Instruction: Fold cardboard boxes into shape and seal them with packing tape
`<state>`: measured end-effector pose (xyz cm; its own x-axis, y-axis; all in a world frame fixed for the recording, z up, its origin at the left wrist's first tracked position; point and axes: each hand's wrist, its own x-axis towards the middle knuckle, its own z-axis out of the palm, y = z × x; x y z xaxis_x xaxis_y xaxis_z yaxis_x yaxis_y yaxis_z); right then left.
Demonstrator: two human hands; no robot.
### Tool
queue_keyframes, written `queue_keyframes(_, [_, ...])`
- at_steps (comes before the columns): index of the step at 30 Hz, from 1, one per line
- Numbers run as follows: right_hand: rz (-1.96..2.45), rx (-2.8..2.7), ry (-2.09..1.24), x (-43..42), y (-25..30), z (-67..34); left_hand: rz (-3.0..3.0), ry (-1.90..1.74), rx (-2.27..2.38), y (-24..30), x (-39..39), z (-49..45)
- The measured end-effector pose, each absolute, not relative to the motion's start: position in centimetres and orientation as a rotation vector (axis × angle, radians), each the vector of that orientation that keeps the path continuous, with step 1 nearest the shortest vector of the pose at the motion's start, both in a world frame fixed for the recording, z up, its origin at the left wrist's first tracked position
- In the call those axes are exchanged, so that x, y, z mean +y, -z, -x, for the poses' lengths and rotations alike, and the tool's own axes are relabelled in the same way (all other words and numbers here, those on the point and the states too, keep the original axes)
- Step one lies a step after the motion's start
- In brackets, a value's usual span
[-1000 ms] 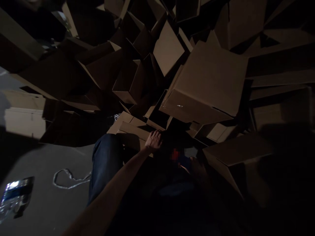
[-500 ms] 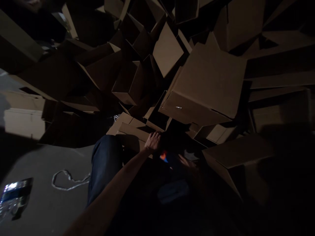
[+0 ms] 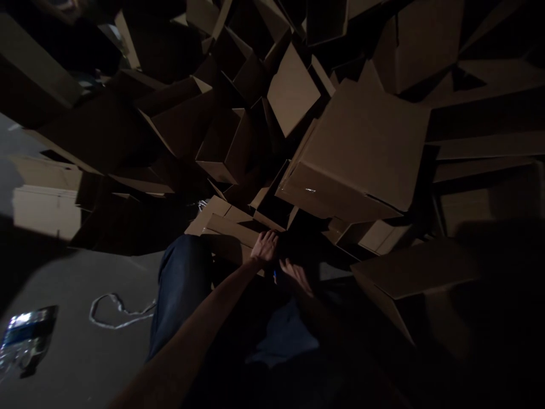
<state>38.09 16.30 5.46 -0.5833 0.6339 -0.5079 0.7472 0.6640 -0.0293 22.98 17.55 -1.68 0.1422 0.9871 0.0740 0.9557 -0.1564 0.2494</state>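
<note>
Although the light here is poor, anyone standing by can make out a great heap of cardboard boxes (image 3: pixel 357 147) filling the upper part of the frame, most of them standing open and tumbled at all angles, their flaps loose. Only a small stack of flattened cardboard (image 3: pixel 225 227) shows at the lower middle, at the foot of the heap, with its panels lying nearly flat. Beside the mass above it, that stack looks slight: far more cardboard stands open than lies flat.

The left hand (image 3: pixel 264 247) sits at a dark gap just right of the stack, fingers spread and slightly bent against a cardboard edge; whether it has real hold of anything cannot be told from here. The right hand (image 3: pixel 297 277), lower and just beside it, is open with its fingers fanned, half lost in shadow, and nothing shows in it. A leg in jeans (image 3: pixel 181 289) runs alongside the left forearm (image 3: pixel 200 324), and a blue cloth (image 3: pixel 283 338) shows in the dark below the hands.

Off at the lower left, on the grey floor (image 3: pixel 76 284), lie a loop of white strapping (image 3: pixel 119 311) and a crumpled plastic wrapper (image 3: pixel 25 341). A pale box (image 3: pixel 45 213) sits at the left edge, better lit than the rest.
</note>
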Motion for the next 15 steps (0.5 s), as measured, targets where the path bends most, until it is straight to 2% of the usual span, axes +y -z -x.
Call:
queue_keyframes(7, [-1.212,2.441,0.272,15.2,-4.1,-36.8,-2.248,-0.322,1.959,1.7,17.9,-23.1])
queue_keyframes(15, [-1.271,2.464,0.373,14.8,-2.8,-37.3,-2.244,-0.293,1.945,1.6,18.0,-23.1])
